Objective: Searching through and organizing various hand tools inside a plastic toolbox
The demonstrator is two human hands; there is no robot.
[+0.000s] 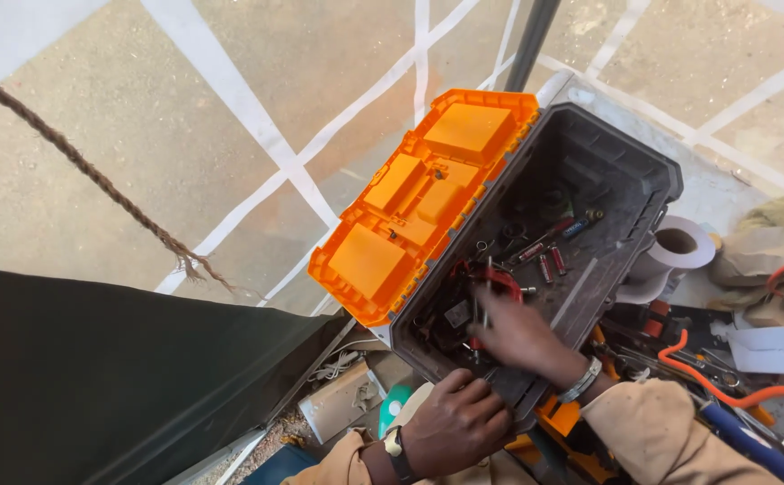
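fingers of your right hand reach down into the black toolbox, spread among small metal parts at its near end; whether they pinch any one piece, you cannot tell from this view. your left hand curls its fingers closed over the near rim of the toolbox, steadying it. one wristband sits on each wrist.

progress, as judged: the orange lid already stands fully open, hinged away to the left, so access is made. the search through the contents looks under way and unfinished; nothing has been lifted clear of the box.

count inside the toolbox: three or so small red cylinders lie together near the middle, one red ring-shaped item lies just beside your right fingers, and loose dark fasteners are too many and too small to number.

count outside: one white tape roll rests just beside the toolbox's right wall, one orange cable runs across the cluttered surface, one frayed rope hangs at left, one dark sheet lies below it.
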